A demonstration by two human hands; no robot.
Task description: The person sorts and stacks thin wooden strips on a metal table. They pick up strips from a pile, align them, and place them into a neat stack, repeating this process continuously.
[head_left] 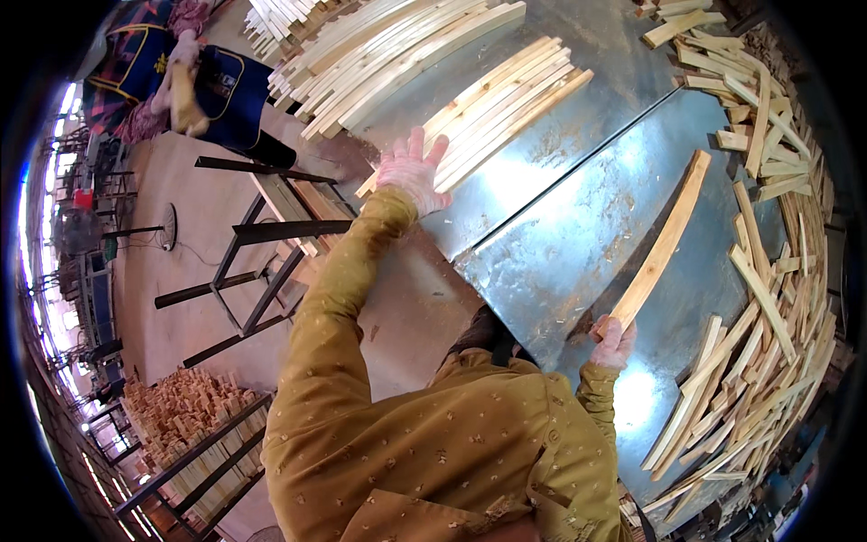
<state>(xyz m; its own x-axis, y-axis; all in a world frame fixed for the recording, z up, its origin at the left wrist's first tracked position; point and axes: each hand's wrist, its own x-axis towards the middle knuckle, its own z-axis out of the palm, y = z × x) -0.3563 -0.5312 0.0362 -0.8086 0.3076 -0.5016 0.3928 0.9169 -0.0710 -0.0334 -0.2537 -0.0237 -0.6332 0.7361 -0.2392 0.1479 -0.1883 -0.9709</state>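
My left hand (415, 172) reaches out with its fingers spread, at the near left end of a row of wooden strips (506, 108) lying side by side on the metal table (551, 226). Whether its fingertips touch the strips I cannot tell. Low on the right side, my right hand (614, 343) is closed round the near end of a single wooden strip (664, 239). That strip points away from me over the metal surface, and its far end is free. Part of the right hand's grip is hidden under the wood.
A narrow gap (578, 167) splits the metal top. Loose offcuts (750, 361) pile along the right edge, and more strips (388, 54) lie stacked at the far left. Left of me stand a dark metal frame (262, 262) and a rack of wood pieces (190, 406). Another person (181, 81) works at the upper left.
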